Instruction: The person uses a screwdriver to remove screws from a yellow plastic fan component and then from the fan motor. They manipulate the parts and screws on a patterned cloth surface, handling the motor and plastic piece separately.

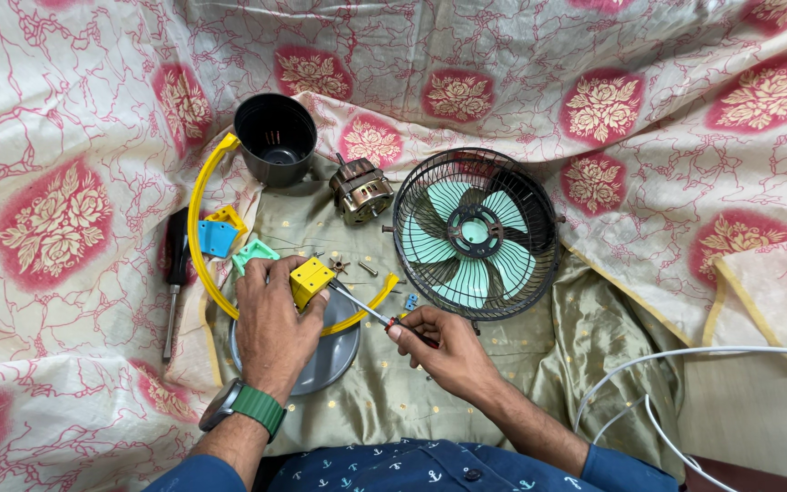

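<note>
The right hand [444,344] is closed around a red-handled screwdriver [377,316], its tip at the yellow plastic block [311,280]. The left hand [273,321] pinches that block over the grey round plate [337,352]. Beyond the block lies the yellow curved ring [196,211]; right of it the caged fan [475,232]; past it the motor [360,189] and black cup-shaped housing [276,138].
</note>
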